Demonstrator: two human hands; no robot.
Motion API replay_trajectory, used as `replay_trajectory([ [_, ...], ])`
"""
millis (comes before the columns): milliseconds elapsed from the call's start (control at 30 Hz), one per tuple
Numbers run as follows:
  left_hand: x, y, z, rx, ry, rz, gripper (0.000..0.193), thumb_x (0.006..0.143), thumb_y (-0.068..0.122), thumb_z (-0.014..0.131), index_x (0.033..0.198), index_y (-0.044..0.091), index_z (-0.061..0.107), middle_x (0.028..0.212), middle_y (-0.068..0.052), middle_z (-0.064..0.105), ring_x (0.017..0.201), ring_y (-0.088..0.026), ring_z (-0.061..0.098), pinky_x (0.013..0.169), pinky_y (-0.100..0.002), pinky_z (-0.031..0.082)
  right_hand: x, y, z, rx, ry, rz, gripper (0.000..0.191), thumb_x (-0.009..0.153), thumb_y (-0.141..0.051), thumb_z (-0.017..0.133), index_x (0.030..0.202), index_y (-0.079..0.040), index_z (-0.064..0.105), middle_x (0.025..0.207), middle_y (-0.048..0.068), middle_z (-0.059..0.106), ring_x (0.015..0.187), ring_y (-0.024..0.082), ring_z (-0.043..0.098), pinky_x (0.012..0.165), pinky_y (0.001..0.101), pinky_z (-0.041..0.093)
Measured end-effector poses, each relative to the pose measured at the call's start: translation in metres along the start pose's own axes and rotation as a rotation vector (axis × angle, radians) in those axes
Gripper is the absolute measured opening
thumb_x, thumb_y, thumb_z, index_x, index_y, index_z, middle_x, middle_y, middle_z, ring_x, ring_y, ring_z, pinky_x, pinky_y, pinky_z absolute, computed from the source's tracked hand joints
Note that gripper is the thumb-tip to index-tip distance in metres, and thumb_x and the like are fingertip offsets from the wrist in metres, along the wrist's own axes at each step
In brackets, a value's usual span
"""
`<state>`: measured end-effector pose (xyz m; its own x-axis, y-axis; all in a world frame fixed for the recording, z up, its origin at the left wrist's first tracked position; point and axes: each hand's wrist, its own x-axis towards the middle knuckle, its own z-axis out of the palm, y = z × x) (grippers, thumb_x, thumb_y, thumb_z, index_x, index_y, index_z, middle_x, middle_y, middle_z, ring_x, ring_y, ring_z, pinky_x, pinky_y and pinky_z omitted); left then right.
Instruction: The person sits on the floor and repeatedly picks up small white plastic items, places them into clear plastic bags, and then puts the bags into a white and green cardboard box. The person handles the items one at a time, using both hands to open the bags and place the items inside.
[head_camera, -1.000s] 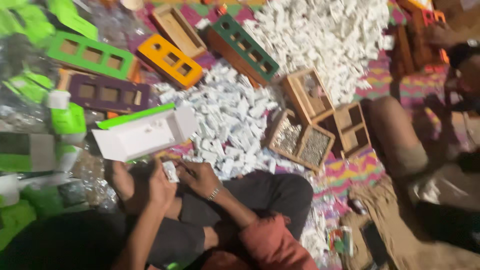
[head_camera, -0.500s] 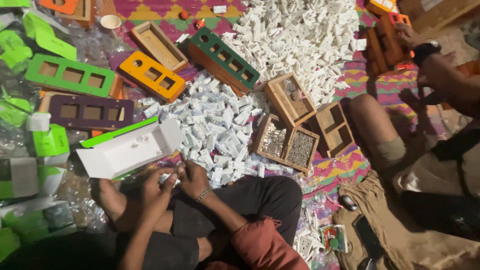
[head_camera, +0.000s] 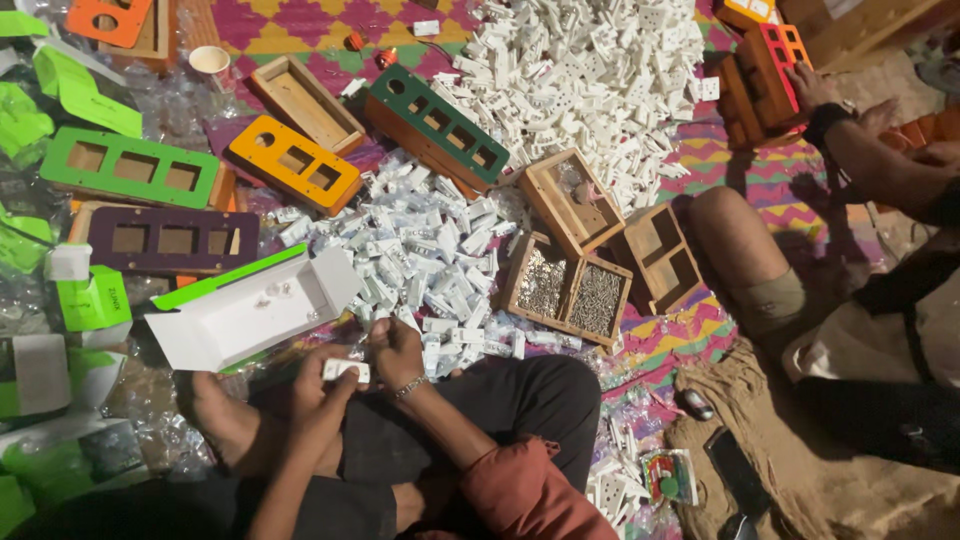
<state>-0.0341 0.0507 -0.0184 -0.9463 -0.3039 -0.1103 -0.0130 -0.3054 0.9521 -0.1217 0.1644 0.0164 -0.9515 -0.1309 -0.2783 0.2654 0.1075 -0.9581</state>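
Observation:
I sit cross-legged on a patterned mat. My left hand (head_camera: 318, 392) and my right hand (head_camera: 396, 342) meet over my lap, and both pinch a small white plastic part (head_camera: 345, 370) between their fingertips. A bracelet circles my right wrist. Just beyond my hands lies an open white carton with a green lid (head_camera: 250, 315), a couple of small clear bits inside it. A heap of small white packets (head_camera: 420, 255) spreads right behind my right hand.
A wooden tray of screws (head_camera: 567, 291) and other wooden boxes (head_camera: 660, 258) sit right of the heap. A large pile of white parts (head_camera: 590, 70) lies further back. Coloured frames (head_camera: 130, 167) lie at left. Another person sits right, hand (head_camera: 815, 88) on orange boxes.
The view has swung so the mat sits lower in frame. My hands stay together on the white part. The other person's arm has reached toward the orange boxes.

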Motion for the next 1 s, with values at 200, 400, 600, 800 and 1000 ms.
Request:
replay_trajectory([
  [200, 0.002, 0.009, -0.021, -0.302, 0.273, -0.203, 0.027, 0.098, 0.005, 0.064, 0.124, -0.001, 0.061, 0.111, -0.009, 0.067, 0.097, -0.015, 0.063, 0.085, -0.028, 0.054, -0.017, -0.012, -0.002, -0.046, -0.408, -0.158, 0.028, 0.088, -0.015, 0.076, 0.108, -0.002, 0.061, 0.092, -0.005, 0.059, 0.086, 0.008, 0.06, 0.074, 0.0274, 0.052],
  [400, -0.002, 0.013, -0.015, -0.191, 0.239, -0.225, 0.028, 0.107, 0.017, 0.059, 0.123, -0.004, 0.069, 0.123, -0.01, 0.068, 0.111, -0.018, 0.063, 0.098, -0.031, 0.051, -0.019, 0.013, 0.017, -0.001, -0.294, -0.083, 0.014, 0.095, -0.014, 0.068, 0.102, -0.003, 0.073, 0.088, -0.004, 0.073, 0.083, 0.006, 0.063, 0.075, 0.0263, 0.054],
  [600, -0.006, 0.022, -0.002, 0.059, 0.142, -0.103, 0.034, 0.092, 0.009, 0.074, 0.123, -0.001, 0.064, 0.107, -0.005, 0.069, 0.097, -0.013, 0.064, 0.084, -0.028, 0.055, -0.021, 0.017, 0.011, -0.175, -0.15, -0.206, 0.021, 0.104, -0.018, 0.064, 0.093, -0.001, 0.068, 0.072, -0.003, 0.06, 0.066, 0.005, 0.052, 0.058, 0.0253, 0.046],
  [800, -0.004, 0.037, 0.003, -0.192, 0.149, -0.196, 0.029, 0.097, 0.012, 0.069, 0.123, 0.0, 0.061, 0.094, -0.007, 0.069, 0.073, -0.012, 0.066, 0.066, -0.027, 0.057, -0.011, 0.007, 0.006, 0.108, -0.163, 0.049, 0.027, 0.105, -0.025, 0.06, 0.089, -0.002, 0.063, 0.066, -0.003, 0.057, 0.049, 0.006, 0.044, 0.043, 0.0248, 0.036],
  [1000, -0.002, 0.035, -0.005, -0.208, 0.212, -0.102, 0.029, 0.098, 0.011, 0.069, 0.123, 0.0, 0.059, 0.098, -0.007, 0.069, 0.074, -0.011, 0.064, 0.067, -0.026, 0.055, -0.013, 0.007, 0.002, 0.021, -0.379, -0.312, 0.022, 0.101, -0.02, 0.07, 0.104, 0.0, 0.062, 0.086, -0.003, 0.058, 0.074, 0.005, 0.053, 0.063, 0.0233, 0.045],
])
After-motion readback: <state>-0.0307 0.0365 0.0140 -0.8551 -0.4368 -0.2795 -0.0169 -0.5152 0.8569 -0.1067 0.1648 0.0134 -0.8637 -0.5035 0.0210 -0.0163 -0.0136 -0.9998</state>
